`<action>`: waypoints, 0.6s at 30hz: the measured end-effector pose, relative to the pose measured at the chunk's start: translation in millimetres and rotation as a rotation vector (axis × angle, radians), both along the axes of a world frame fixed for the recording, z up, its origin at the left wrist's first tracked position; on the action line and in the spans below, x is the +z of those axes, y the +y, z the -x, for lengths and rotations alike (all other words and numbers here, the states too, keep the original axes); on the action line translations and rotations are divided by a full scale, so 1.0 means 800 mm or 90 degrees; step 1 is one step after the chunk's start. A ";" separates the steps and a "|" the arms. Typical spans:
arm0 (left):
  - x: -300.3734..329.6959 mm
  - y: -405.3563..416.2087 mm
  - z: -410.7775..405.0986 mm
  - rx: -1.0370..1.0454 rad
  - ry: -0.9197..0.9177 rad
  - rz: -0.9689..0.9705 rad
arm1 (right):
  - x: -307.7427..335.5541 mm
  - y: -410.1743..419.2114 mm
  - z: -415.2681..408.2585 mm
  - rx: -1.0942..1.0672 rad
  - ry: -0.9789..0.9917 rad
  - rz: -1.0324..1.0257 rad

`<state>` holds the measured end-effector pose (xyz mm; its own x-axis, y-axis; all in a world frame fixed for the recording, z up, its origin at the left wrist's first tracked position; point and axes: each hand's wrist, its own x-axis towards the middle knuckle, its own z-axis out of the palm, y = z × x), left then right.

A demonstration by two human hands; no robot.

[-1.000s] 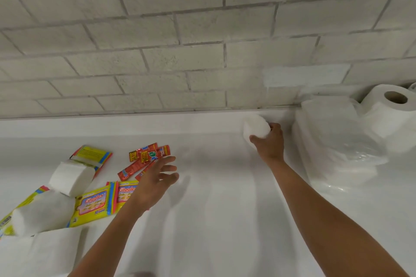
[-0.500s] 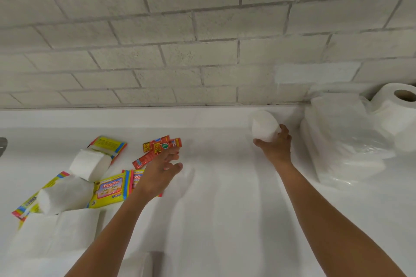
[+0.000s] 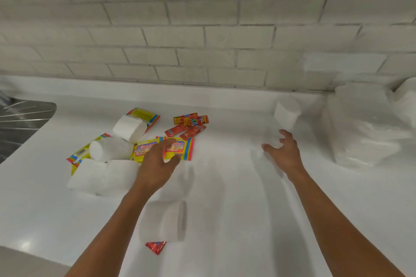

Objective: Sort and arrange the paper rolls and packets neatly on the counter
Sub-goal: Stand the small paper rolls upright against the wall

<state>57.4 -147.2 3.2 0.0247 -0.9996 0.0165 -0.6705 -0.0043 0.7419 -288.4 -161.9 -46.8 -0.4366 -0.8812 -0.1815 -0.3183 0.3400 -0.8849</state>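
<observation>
Sorting looks mid-way, judging by the layout: one small paper roll (image 3: 287, 113) stands alone at the far right of the counter (image 3: 225, 186), near the backsplash and just left of a plastic-wrapped paper pack (image 3: 364, 128), while most rolls and packets sit in a jumble at the left. Right hand (image 3: 284, 153) hovers near side of that roll, fingers spread and loosely curled, holding nothing, not touching it. Left hand (image 3: 157, 164) hangs over the yellow wipes packets (image 3: 177, 148), fingers relaxed and bent, nothing visibly pinched; whether fingertips touch the packet I can't tell, blur. Two rolls (image 3: 117, 139) lie on their sides atop the yellow packets, a folded white paper stack (image 3: 101, 176) sits just near of them, red sachets (image 3: 190, 125) are scattered at far centre, another roll (image 3: 164, 220) lies near the front edge w/ a red triangular sachet (image 3: 155, 247) just beside it. Next move, prob.: left hand picks a roll from the pile and carries it right to line up beside the lone one; needs a gentle wrap grip, rolls are soft and will roll if nudged, and packets underneath may slide w/ them. Hard to see: far-right big roll (image 3: 406, 99) is cut off by the frame, wrapped pack contents are blurred, packet print is only partly legible, and a metal sink drainer (image 3: 20, 119) at far left is cropped.
</observation>
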 end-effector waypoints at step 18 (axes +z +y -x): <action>-0.047 0.145 -0.060 0.071 -0.130 -0.347 | 0.023 0.077 -0.115 0.167 -0.085 -0.047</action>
<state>105.8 -31.3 -34.4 0.1805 -0.8564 -0.4837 -0.7732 -0.4275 0.4684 -196.4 -100.5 -28.5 -0.1634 -0.9429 -0.2902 -0.2857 0.3268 -0.9009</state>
